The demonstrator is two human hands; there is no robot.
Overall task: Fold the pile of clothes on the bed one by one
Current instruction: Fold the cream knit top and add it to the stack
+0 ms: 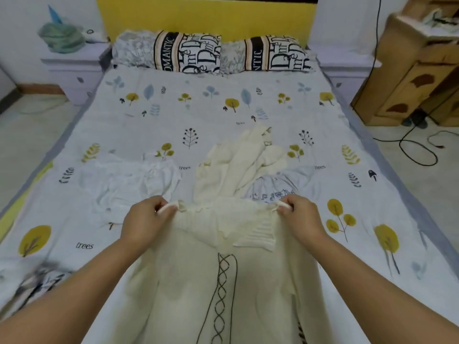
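I see both hands up over near end of bed point(173, 115). Left hand point(145, 220) pinches left top corner of cream sweater point(223, 281), fingers curled tight on knit. Right hand point(301, 217) pinches right corner likewise. Sweater hangs toward me. Cream garment point(238, 160), white garment point(129, 180) lie beyond on bed.

Two lettered pillows point(188, 52) against yellow headboard point(206, 17). Green bag point(63, 38) on left nightstand point(72, 68). Wooden cabinet point(419, 70) right, black cable point(412, 147) on floor.
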